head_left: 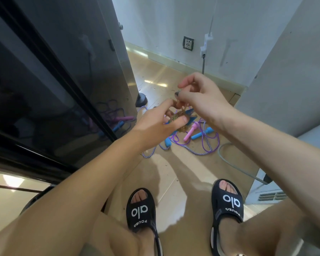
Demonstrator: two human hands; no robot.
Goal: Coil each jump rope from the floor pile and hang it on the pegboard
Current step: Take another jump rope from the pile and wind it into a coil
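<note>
Person stands over the jump-rope pile [188,137] on the floor [174,174], both hands raised above it at mid-height. Left hand [155,124] holds a small brownish, fibrous clump [175,118] between thumb and curled fingers. Right hand [201,95] pinches at the top of the same clump, thumb against fingertip, the other fingers loosely bent. Likely reading: the two grips work against each other to pick debris or a tangle apart before coiling, though that is a guess.

Ropes lie loose and untouched: purple and striped cords looped together, blue handles [201,134] and a pink handle [189,133] among them, just beside the dark glossy cabinet [63,89], which mirrors them.

Unclear: what the clump is; how many ropes there are. Hands cover the pile's far part. No pegboard in view.
</note>
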